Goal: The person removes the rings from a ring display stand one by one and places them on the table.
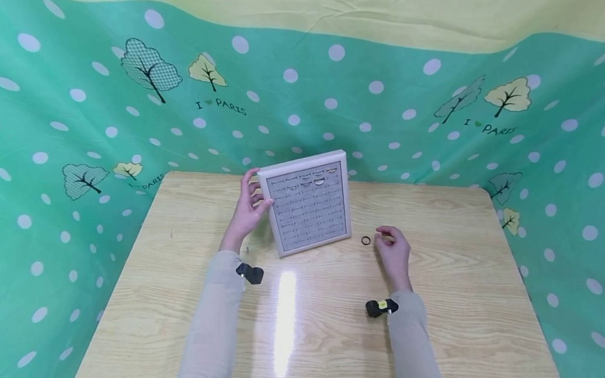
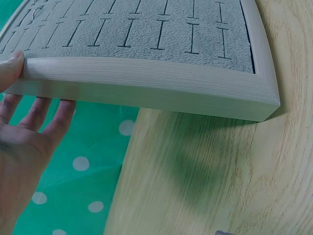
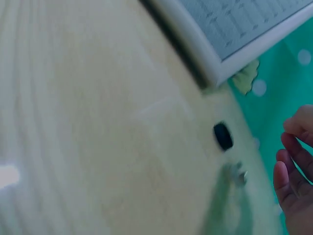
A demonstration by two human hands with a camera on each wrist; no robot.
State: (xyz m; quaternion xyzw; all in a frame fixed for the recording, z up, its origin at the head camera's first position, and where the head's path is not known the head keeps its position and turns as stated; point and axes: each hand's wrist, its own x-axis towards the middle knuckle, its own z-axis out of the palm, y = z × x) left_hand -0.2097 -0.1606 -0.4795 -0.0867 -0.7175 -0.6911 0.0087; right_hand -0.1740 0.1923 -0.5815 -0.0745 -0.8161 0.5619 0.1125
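Observation:
A ring display board (image 1: 309,204) with a pale wooden frame and grey slotted padding leans tilted, its lower edge at the table. Several rings (image 1: 318,179) sit in its upper slots. My left hand (image 1: 249,208) grips the board's left side, thumb on the front of the frame and fingers behind. Just right of the board, a black ring (image 1: 365,240) lies on the table. My right hand (image 1: 394,254) hovers beside it with loosely bent fingers, and nothing shows between them. In the right wrist view a blurred, small silvery thing (image 3: 239,174), perhaps a ring, is near the black ring.
The wooden table (image 1: 464,282) carries a bright light reflection in front of the board. A green dotted curtain (image 1: 334,106) surrounds its back and sides. A tiny object (image 1: 248,249) lies near my left wrist. Small black cameras sit on both wrists.

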